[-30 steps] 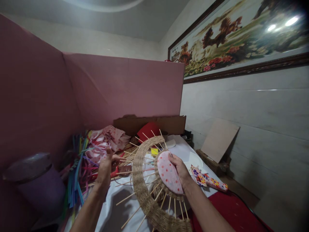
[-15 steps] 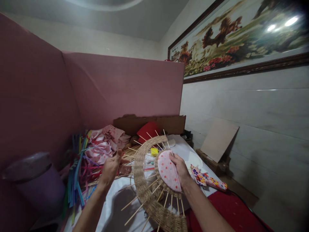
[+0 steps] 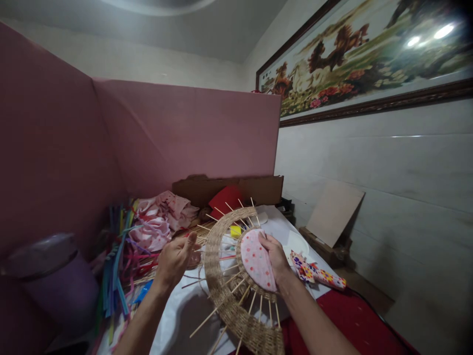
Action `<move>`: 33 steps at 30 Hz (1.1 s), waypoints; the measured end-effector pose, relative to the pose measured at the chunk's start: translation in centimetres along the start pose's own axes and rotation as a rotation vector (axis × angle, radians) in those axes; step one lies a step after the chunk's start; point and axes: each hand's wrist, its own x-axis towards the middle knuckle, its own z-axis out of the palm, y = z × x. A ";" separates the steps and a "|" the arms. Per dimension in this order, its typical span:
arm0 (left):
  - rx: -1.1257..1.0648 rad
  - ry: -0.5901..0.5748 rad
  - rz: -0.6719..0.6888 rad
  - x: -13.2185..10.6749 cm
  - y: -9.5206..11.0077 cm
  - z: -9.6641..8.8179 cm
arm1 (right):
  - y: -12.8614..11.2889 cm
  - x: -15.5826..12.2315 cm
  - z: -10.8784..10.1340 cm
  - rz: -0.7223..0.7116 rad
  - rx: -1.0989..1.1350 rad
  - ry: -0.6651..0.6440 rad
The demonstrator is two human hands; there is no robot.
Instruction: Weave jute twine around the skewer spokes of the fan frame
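Observation:
My right hand (image 3: 275, 254) grips a half-round woven piece by its middle, thumb on top. This middle is a half disc of pink spotted cloth (image 3: 256, 266) with a braided edge. Thin wooden sticks (image 3: 203, 323) fan out from it through a wide curved band of woven twine (image 3: 214, 256). To the left of the band is my left hand (image 3: 175, 261), its thumb up and its fingers curled in near the stick tips. What those fingers hold, if anything, cannot be made out.
Pink cloth (image 3: 158, 217) and coloured strips (image 3: 118, 261) are heaped at the left. A flower-patterned tool (image 3: 321, 276) with a black cord lies at the right. A yellow block (image 3: 235, 231) and red sheet (image 3: 225, 198) are behind. A lidded bin (image 3: 55, 281) stands far left.
My left hand has shifted slightly up and right, and its fingers have curled in more. The woven piece stays in my right hand, nearly still.

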 end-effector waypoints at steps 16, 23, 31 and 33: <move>-0.156 0.090 -0.054 0.1 -0.4 0.4 | 0.1 0.3 -0.1 -0.018 0.029 0.047; -0.280 0.048 -0.063 0.3 -1.0 0.1 | 0.3 0.5 -0.6 -0.017 0.050 0.051; -0.579 0.020 -0.125 0.3 -1.1 -0.1 | -0.1 0.4 -0.6 0.060 0.107 0.120; -0.686 -0.014 -0.164 0.2 -1.1 0.4 | -0.1 0.3 -0.7 0.094 0.121 0.135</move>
